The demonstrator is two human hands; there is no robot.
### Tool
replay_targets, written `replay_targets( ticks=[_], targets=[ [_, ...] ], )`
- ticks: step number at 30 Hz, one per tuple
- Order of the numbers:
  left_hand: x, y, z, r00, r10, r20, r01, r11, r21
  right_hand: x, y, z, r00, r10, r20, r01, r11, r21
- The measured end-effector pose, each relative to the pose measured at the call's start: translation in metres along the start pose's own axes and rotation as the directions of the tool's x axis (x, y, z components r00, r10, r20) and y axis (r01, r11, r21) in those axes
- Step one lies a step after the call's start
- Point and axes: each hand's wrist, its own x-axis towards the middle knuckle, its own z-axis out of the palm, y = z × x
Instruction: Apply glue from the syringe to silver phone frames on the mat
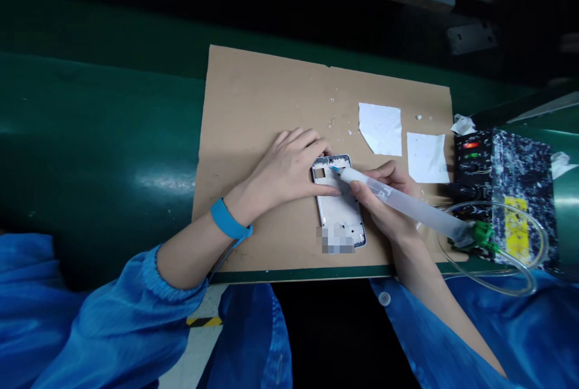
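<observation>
A phone frame (pixel 332 211) lies on the cardboard, its pale inner face up and a square cut-out near its upper left corner. My left hand (pixel 294 166) rests over its left edge, fingers at the top edge and thumb laid across the inside, steadying it. In my right hand (pixel 389 202) is a glue dispensing syringe (pixel 407 205), a translucent barrel gripped between thumb and fingers. Its blue tip points at the upper part of the frame; whether it touches cannot be told. A green cap with a clear hose closes the barrel's rear end.
Brown cardboard (pixel 253 99) covers part of the green bench (pixel 113 135). Two white paper pieces (pixel 380 128) lie at the right, with white specks nearby. A stained dispenser box (pixel 520 190) with a red display and looped clear hose (pixel 538 238) stands at far right.
</observation>
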Motion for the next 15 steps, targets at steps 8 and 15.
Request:
replay_targets(
  ticks=[8, 15],
  targets=[
    [0.0001, 0.0005, 0.0, 1.0, -0.006, 0.002, 0.006, 1.0, 0.009, -0.0003, -0.0014, -0.001, 0.999, 0.042, 0.003, -0.042, 0.999, -0.013],
    [-0.0001, 0.0, 0.0016, 1.0, 0.002, -0.012, -0.002, 1.0, 0.003, -0.0008, -0.0013, -0.0009, 0.999, 0.029, 0.018, -0.029, 0.999, -0.02]
  ],
)
